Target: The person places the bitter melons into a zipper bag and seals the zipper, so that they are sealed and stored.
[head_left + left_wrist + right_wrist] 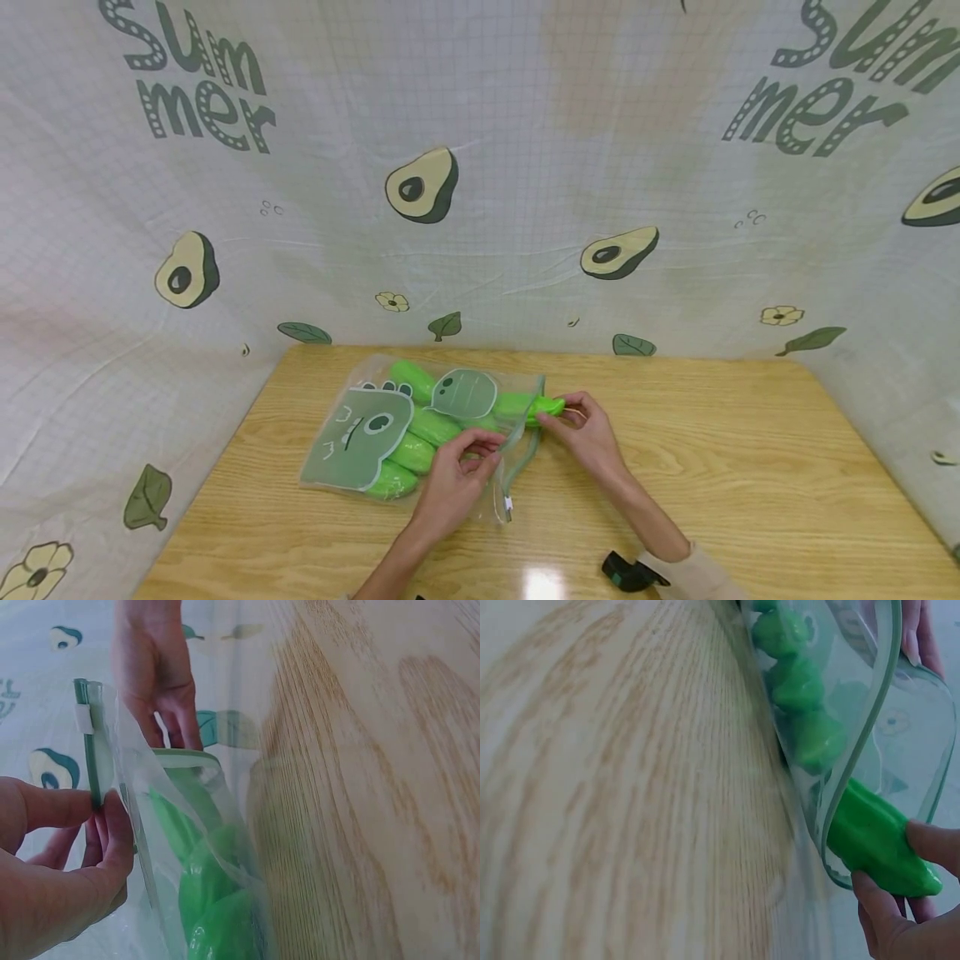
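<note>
A clear zip bag (330,454) with green cartoon prints lies flat on the table, its mouth open toward the right. Several shiny green peppers (411,452), perhaps toys, lie inside it. My left hand (457,475) pinches one zip edge (91,769) of the mouth between thumb and fingers, below the white slider (84,718). At the opening, my right hand (592,437) holds one green pepper (881,844) by its tapered end. That pepper's other end is inside the bag, and the fingers under it are partly hidden.
The bag rests on a light wooden table (712,450). Behind and at the sides hangs a pale cloth (510,175) printed with avocados, leaves and lettering. A black strap device (630,573) is by the right sleeve (697,575).
</note>
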The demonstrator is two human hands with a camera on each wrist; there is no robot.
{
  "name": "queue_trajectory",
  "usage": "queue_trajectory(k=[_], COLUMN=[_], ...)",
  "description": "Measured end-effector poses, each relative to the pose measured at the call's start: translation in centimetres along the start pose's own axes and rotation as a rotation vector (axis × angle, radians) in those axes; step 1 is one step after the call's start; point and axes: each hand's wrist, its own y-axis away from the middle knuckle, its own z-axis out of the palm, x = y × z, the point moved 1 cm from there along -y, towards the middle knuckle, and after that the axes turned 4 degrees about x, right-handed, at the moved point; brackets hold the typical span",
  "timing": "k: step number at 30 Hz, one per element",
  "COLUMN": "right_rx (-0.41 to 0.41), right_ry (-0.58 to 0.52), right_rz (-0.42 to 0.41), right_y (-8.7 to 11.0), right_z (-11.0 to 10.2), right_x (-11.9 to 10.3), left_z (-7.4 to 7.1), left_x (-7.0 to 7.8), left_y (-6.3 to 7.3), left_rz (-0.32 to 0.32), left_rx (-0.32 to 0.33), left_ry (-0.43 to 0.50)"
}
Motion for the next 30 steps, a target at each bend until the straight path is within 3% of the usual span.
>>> queue_trajectory(k=[30], right_rx=[-0.007], right_ry=[0.097], right_rz=[-0.066], right_y=[0.6], right_z=[1.9], right_x=[0.9], left_z=[-0.3], left_x=[-0.2], left_y=[-0.2], left_rz=[0.048], left_rx=[-0.063], left_ry=[0.001])
